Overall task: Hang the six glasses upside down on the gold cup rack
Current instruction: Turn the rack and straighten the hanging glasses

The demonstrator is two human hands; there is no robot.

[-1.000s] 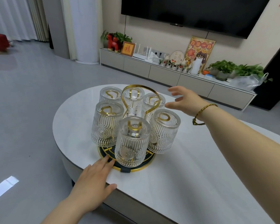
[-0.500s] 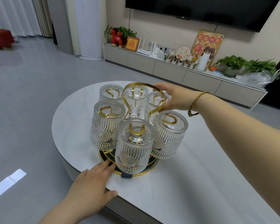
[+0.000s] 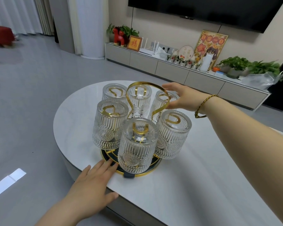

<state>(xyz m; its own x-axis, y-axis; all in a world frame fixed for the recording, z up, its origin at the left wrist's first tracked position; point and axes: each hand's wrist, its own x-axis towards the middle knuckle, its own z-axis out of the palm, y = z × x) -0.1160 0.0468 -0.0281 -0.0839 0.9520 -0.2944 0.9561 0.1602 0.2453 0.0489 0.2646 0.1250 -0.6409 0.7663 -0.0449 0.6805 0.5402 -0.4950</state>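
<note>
1. Six glasses [image 3: 138,144] hang upside down on the rack [image 3: 146,101], on the table [image 3: 194,185].
2. Left hand [image 3: 91,181] lies flat and open, fingertips touching the rack's base.
3. Right hand [image 3: 185,97], open, cups the back-right glass [image 3: 162,101].

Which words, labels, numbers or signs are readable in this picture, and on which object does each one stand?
"福": one gold character on the small red framed picture on the low cabinet.
Large red and yellow poster leaning on the wall: it carries characters in round medallions along its top, too blurred to read.
Round pale plaque beside the poster: red marks, too small to read.
The glasses and the gold cup rack: no text, only embossed patterns.
</note>
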